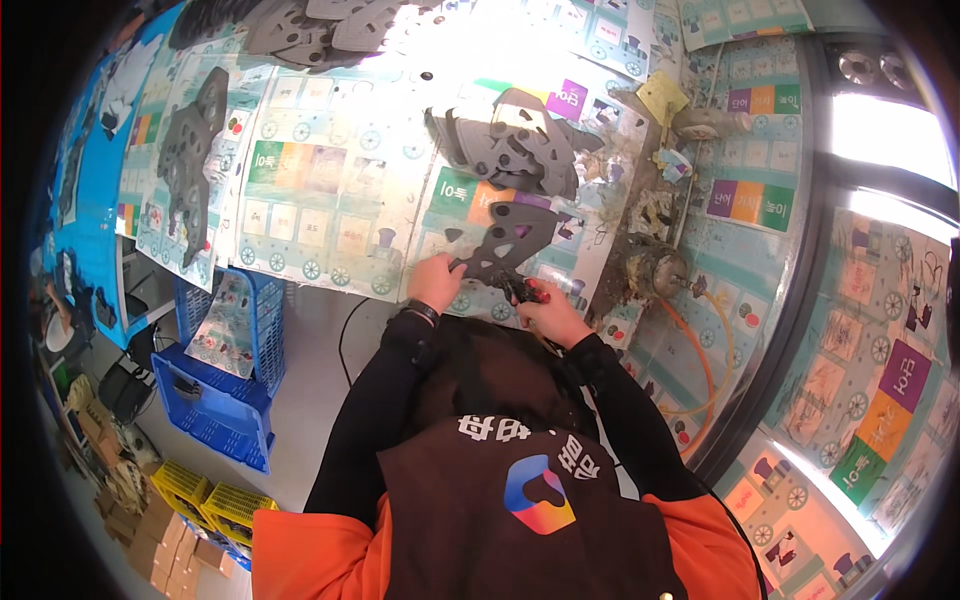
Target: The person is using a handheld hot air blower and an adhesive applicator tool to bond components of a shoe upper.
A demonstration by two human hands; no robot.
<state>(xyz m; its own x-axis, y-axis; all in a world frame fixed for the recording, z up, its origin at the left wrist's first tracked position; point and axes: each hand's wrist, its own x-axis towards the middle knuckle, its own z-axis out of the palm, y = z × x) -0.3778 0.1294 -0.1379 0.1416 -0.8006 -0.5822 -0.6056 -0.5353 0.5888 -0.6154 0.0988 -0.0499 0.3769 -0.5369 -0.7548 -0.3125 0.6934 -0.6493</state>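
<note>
At the table's near edge, my left hand (435, 283) pinches the near end of a dark grey, flat moulded piece (515, 232) with round holes. My right hand (553, 313) is closed around a red-handled hand tool (526, 290) that looks like pliers. Its dark head touches or lies close against the piece's near side; the exact contact is hard to make out. Just beyond lies a heap of similar grey pieces (500, 150) with holes. A small dark scrap (453, 234) rests left of the held piece.
More grey pieces lie at the far side (320, 35), and a long one (190, 165) at the left. Blue crates (215, 410) and yellow crates (215, 505) stand on the floor at left. Right of the table are a dirty machine part (655, 268) and an orange hose (708, 365).
</note>
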